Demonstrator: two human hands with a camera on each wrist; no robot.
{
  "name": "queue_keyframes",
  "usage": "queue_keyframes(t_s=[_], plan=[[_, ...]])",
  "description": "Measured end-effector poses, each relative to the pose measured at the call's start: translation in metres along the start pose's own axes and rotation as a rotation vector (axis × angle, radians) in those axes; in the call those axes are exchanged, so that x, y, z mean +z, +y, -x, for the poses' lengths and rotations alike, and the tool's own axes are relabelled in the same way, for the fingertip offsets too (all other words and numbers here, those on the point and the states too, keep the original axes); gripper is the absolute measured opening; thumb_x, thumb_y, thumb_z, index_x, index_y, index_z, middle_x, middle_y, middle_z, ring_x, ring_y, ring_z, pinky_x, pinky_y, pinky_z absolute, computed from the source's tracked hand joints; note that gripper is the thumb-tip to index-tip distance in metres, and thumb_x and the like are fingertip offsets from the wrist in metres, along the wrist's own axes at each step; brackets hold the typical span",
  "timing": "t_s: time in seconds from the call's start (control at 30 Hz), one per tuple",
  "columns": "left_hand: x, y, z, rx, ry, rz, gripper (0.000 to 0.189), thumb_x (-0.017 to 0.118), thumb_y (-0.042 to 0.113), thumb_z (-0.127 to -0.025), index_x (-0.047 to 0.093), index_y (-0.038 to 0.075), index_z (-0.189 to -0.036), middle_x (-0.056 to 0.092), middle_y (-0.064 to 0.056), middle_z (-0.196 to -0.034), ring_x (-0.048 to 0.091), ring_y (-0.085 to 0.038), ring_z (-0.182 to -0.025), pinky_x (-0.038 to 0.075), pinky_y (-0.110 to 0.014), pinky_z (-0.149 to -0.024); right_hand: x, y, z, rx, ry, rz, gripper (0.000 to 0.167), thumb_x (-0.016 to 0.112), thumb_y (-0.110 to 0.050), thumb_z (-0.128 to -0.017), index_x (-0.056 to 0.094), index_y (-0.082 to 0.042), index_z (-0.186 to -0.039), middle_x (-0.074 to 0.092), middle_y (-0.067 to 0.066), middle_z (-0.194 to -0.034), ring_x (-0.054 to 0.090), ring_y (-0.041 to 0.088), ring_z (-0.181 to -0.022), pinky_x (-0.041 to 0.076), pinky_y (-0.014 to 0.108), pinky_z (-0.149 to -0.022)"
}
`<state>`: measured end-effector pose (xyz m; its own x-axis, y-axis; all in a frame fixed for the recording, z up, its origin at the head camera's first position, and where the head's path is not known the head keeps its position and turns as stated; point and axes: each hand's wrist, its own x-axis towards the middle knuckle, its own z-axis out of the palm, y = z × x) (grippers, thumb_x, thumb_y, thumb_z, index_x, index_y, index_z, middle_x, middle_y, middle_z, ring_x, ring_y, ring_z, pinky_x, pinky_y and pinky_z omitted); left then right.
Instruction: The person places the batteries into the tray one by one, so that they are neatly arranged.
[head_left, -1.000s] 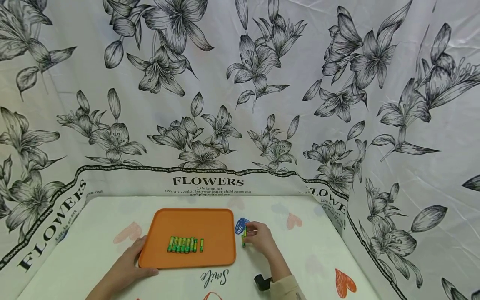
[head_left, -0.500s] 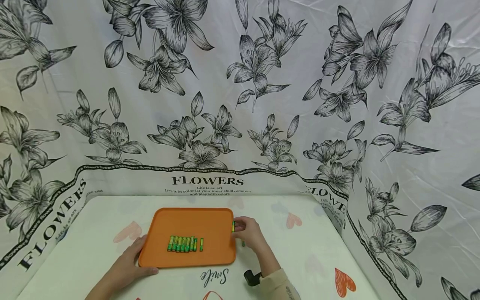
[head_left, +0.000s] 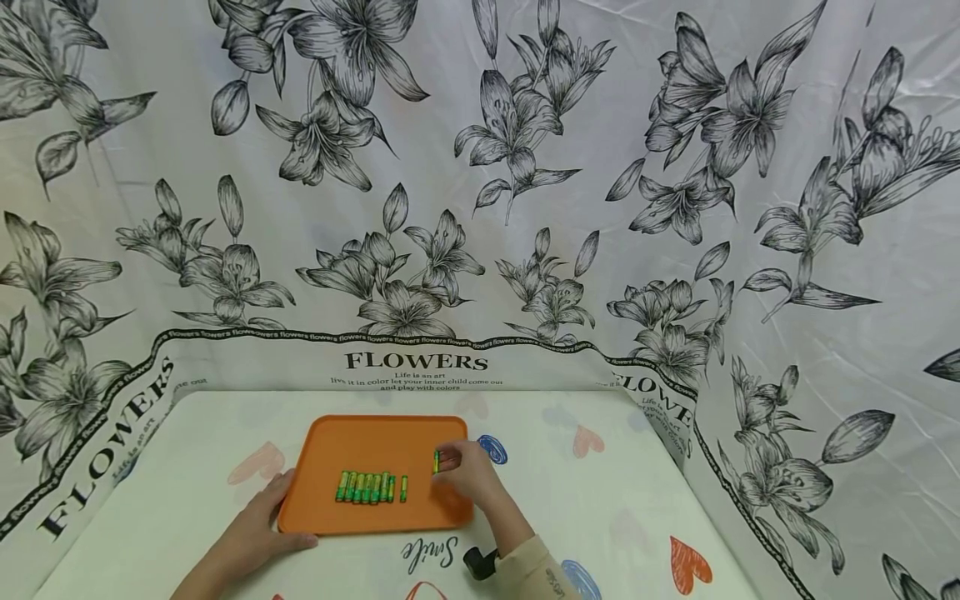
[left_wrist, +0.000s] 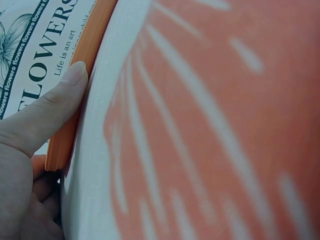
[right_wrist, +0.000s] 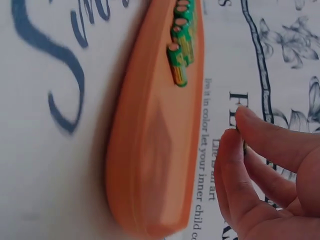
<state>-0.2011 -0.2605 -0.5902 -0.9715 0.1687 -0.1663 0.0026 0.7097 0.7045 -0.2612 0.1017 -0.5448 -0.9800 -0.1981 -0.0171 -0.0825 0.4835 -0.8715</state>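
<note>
An orange tray (head_left: pixel 390 429) lies on the table in the head view. Several green and yellow batteries (head_left: pixel 363 487) form a row in it, and a single battery (head_left: pixel 403 489) lies just to their right. My left hand (head_left: pixel 258 533) grips the tray's near left corner; in the left wrist view the thumb (left_wrist: pixel 75 75) presses the rim and the other fingers are partly hidden. Over the tray's right part, my right hand (head_left: pixel 468 473) pinches one battery (head_left: pixel 437 462) between thumb and fingertips. In the right wrist view the fingers mostly cover that battery (right_wrist: pixel 245 147).
A white cloth (head_left: pixel 600 500) printed with hearts and lettering covers the table. Flower-printed curtain (head_left: pixel 540 367) stands behind and at both sides. A black object (head_left: pixel 480 564) sits at my right wrist.
My right hand has carried the pinched battery leftward from beside the tray to over its right part. The left hand and the row of batteries have not moved.
</note>
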Motion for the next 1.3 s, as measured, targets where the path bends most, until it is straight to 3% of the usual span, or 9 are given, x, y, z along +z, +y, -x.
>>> queue_keyframes(t_s=[0.47, 0.67, 0.93, 1.3], plan=[[-0.001, 0.001, 0.001, 0.001, 0.008, -0.017, 0.126, 0.086, 0.053, -0.073, 0.015, -0.003, -0.159, 0.014, -0.034, -0.163, 0.013, -0.056, -0.148, 0.017, -0.075, -0.113, 0.036, -0.001, -0.005, 0.032, -0.046, -0.024, 0.045, 0.089, -0.006, -0.074, 0.072, -0.01, -0.116, 0.065, -0.003, -0.09, 0.059, 0.01, -0.079, 0.054, 0.025, -0.069], [0.001, 0.002, 0.0, 0.005, 0.003, -0.01, 0.125, 0.086, 0.053, -0.074, 0.014, -0.003, -0.16, 0.013, -0.034, -0.163, 0.012, -0.057, -0.148, 0.017, -0.075, -0.113, 0.041, -0.001, -0.005, 0.061, -0.05, -0.026, 0.046, 0.09, -0.004, -0.072, 0.072, -0.009, -0.114, 0.063, -0.002, -0.09, 0.058, 0.011, -0.077, 0.053, 0.025, -0.065], [0.0, 0.002, 0.0, -0.009, 0.002, -0.023, 0.126, 0.085, 0.054, -0.073, 0.013, -0.002, -0.16, 0.013, -0.034, -0.163, 0.012, -0.056, -0.148, 0.017, -0.076, -0.113, 0.05, 0.0, -0.006, 0.061, -0.055, 0.051, 0.047, 0.091, -0.004, -0.07, 0.072, -0.011, -0.113, 0.065, -0.005, -0.088, 0.06, 0.008, -0.074, 0.056, 0.024, -0.072], [0.0, 0.001, 0.0, -0.001, 0.006, -0.018, 0.126, 0.086, 0.054, -0.073, 0.014, -0.002, -0.16, 0.013, -0.034, -0.163, 0.013, -0.056, -0.148, 0.018, -0.075, -0.113, 0.054, -0.002, -0.005, 0.066, -0.05, 0.016, 0.048, 0.09, 0.003, -0.068, 0.072, -0.008, -0.112, 0.065, -0.004, -0.086, 0.061, 0.008, -0.072, 0.057, 0.023, -0.071]])
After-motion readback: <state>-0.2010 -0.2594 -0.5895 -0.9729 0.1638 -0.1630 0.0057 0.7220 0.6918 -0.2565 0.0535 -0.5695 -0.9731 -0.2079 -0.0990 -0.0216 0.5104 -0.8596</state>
